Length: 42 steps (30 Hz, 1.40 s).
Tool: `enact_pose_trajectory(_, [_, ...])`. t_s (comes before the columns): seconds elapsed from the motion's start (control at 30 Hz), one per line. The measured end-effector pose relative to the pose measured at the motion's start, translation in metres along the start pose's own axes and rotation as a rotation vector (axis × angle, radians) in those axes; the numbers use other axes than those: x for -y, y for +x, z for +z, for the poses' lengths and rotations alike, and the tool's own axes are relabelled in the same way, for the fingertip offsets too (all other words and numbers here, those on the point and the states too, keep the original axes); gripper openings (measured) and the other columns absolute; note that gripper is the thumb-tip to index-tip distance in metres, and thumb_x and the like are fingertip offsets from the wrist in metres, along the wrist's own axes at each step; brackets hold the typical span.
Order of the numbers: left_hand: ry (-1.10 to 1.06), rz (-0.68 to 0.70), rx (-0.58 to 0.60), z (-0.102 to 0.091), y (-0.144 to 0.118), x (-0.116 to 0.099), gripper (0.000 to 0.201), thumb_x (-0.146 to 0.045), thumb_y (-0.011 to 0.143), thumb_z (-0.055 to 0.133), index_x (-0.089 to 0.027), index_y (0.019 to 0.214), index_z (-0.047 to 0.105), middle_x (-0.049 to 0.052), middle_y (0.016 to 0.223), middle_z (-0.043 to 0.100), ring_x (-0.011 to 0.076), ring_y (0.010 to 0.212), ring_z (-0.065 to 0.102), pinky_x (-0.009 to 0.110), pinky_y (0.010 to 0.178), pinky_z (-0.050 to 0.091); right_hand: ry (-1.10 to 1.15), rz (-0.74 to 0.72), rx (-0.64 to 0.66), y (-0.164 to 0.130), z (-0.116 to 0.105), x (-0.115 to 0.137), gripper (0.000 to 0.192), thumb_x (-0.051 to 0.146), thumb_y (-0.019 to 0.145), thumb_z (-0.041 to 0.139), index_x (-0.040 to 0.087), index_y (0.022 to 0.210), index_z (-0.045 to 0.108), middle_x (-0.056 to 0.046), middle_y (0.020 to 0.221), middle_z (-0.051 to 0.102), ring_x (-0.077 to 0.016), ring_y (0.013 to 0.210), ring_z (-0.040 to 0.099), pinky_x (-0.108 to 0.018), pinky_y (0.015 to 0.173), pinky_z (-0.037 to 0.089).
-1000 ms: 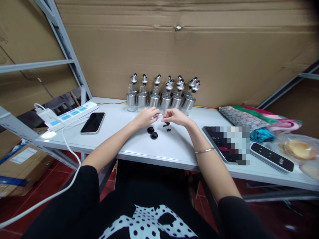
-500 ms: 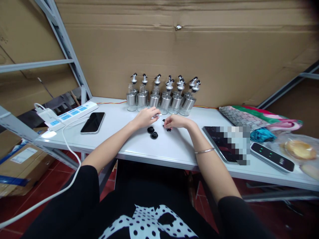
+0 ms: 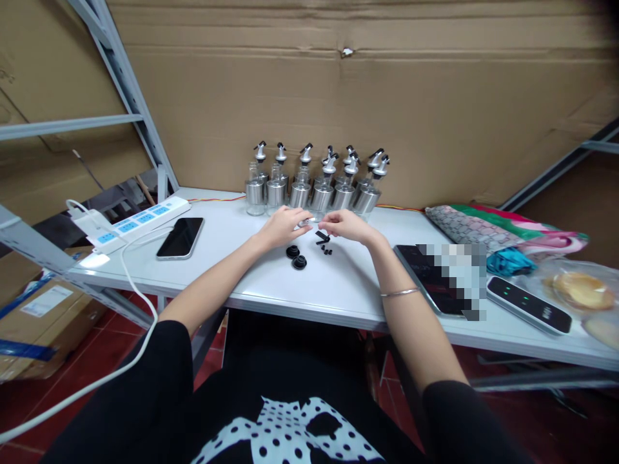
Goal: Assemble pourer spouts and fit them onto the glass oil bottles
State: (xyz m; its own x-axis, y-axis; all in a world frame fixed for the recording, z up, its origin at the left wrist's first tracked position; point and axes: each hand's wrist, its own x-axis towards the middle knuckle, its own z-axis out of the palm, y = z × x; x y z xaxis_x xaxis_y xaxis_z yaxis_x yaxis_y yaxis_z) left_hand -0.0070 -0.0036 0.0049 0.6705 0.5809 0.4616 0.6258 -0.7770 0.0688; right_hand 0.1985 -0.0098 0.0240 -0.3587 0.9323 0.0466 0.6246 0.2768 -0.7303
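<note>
My left hand (image 3: 283, 227) and my right hand (image 3: 347, 226) meet over the white table (image 3: 338, 283), fingertips pinched together on a small silver pourer part (image 3: 307, 222) held between them. Just below the hands lie two round black caps (image 3: 295, 257) and a few tiny black pieces (image 3: 324, 243). Behind the hands stands a cluster of several glass bottles with steel sleeves and pourer spouts (image 3: 316, 187).
A black phone (image 3: 180, 237) and a white power strip (image 3: 133, 224) with its cable lie at the left. On the right are a dark tablet (image 3: 438, 277), a black slim device (image 3: 527, 304), folded cloth (image 3: 488, 229) and bagged bread (image 3: 583, 291). Cardboard lines the back wall.
My right hand dipped down to the small black pieces on the table, then rose back up to meet my left hand at the silver part.
</note>
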Motion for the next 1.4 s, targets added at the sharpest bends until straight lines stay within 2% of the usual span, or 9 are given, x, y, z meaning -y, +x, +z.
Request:
enact_pose_trajectory(0.27, [-0.085, -0.040, -0.042, 0.003, 0.002, 0.003, 0.034, -0.037, 0.093, 0.045, -0.015, 0.119, 0.044, 0.009, 0.112, 0.067, 0.0193, 0.101, 0.064, 0.037, 0.104, 0.032, 0.327, -0.078, 0.155, -0.003, 0.012, 0.015, 0.041, 0.052, 0.083, 0.054, 0.014, 0.069, 0.060, -0.004, 0.069, 0.064, -0.0097, 0.062, 0.057, -0.021, 0.054, 0.037])
enact_pose_trajectory(0.43, [-0.140, -0.034, -0.041, 0.007, 0.002, 0.006, 0.035, -0.038, 0.092, 0.045, -0.017, 0.119, 0.040, 0.011, 0.125, 0.061, 0.0206, 0.114, 0.059, 0.040, 0.108, 0.030, 0.411, -0.048, 0.152, -0.002, 0.017, 0.016, 0.036, 0.051, 0.080, 0.060, 0.015, 0.077, 0.060, -0.005, 0.079, 0.066, -0.0114, 0.069, 0.061, -0.021, 0.058, 0.041])
enact_pose_trajectory(0.57, [-0.165, -0.011, -0.029, 0.008, 0.002, 0.006, 0.040, -0.039, 0.092, 0.047, -0.017, 0.124, 0.038, 0.013, 0.134, 0.054, 0.0214, 0.122, 0.053, 0.041, 0.110, 0.029, 0.525, -0.051, 0.174, 0.000, 0.018, 0.013, 0.036, 0.052, 0.075, 0.064, 0.016, 0.077, 0.057, -0.004, 0.076, 0.064, -0.0141, 0.074, 0.063, -0.025, 0.065, 0.046])
enact_pose_trajectory(0.67, [-0.175, 0.003, -0.053, 0.007, 0.002, 0.004, 0.046, -0.041, 0.090, 0.051, -0.017, 0.127, 0.038, 0.013, 0.134, 0.054, 0.0223, 0.122, 0.053, 0.041, 0.108, 0.031, 0.612, -0.080, 0.139, 0.000, 0.018, 0.013, 0.036, 0.048, 0.071, 0.070, 0.017, 0.085, 0.057, 0.000, 0.077, 0.063, -0.0124, 0.072, 0.062, -0.025, 0.066, 0.046])
enact_pose_trajectory(0.77, [-0.177, 0.026, -0.112, 0.004, 0.001, 0.002, 0.046, -0.041, 0.088, 0.056, -0.018, 0.125, 0.043, 0.012, 0.132, 0.056, 0.0230, 0.122, 0.052, 0.039, 0.104, 0.035, 0.621, -0.082, 0.063, -0.001, 0.018, 0.014, 0.038, 0.044, 0.067, 0.074, 0.018, 0.086, 0.054, 0.003, 0.072, 0.059, -0.0092, 0.064, 0.057, -0.024, 0.062, 0.044])
enact_pose_trajectory(0.93, [-0.142, 0.052, -0.182, -0.002, 0.000, -0.002, 0.037, -0.044, 0.086, 0.059, -0.018, 0.113, 0.054, 0.009, 0.117, 0.064, 0.0227, 0.109, 0.059, 0.034, 0.094, 0.039, 0.587, -0.122, 0.032, -0.002, 0.018, 0.016, 0.043, 0.044, 0.064, 0.077, 0.020, 0.075, 0.043, 0.008, 0.055, 0.052, -0.0067, 0.052, 0.048, -0.021, 0.052, 0.036])
enact_pose_trajectory(1.17, [-0.101, 0.095, -0.204, 0.001, 0.000, -0.002, 0.035, -0.040, 0.085, 0.062, -0.015, 0.109, 0.055, 0.009, 0.109, 0.067, 0.0216, 0.101, 0.062, 0.032, 0.089, 0.039, 0.492, -0.189, -0.025, 0.000, 0.020, 0.016, 0.053, 0.051, 0.058, 0.079, 0.020, 0.064, 0.037, 0.008, 0.049, 0.050, -0.0062, 0.048, 0.045, -0.020, 0.048, 0.030])
enact_pose_trajectory(1.33, [-0.063, 0.070, -0.239, 0.003, 0.001, 0.001, 0.033, -0.038, 0.085, 0.063, -0.014, 0.105, 0.054, 0.009, 0.102, 0.068, 0.0203, 0.094, 0.063, 0.031, 0.085, 0.039, 0.494, -0.185, -0.063, 0.001, 0.022, 0.017, 0.056, 0.061, 0.055, 0.077, 0.021, 0.068, 0.039, 0.007, 0.050, 0.053, -0.0078, 0.049, 0.048, -0.021, 0.049, 0.034])
enact_pose_trajectory(1.4, [-0.042, 0.050, -0.263, 0.003, 0.001, 0.002, 0.031, -0.039, 0.086, 0.062, -0.014, 0.103, 0.053, 0.008, 0.098, 0.068, 0.0197, 0.090, 0.064, 0.032, 0.085, 0.038, 0.486, -0.166, -0.057, 0.002, 0.024, 0.016, 0.057, 0.070, 0.058, 0.069, 0.021, 0.072, 0.044, 0.006, 0.052, 0.054, -0.0087, 0.049, 0.050, -0.021, 0.049, 0.036])
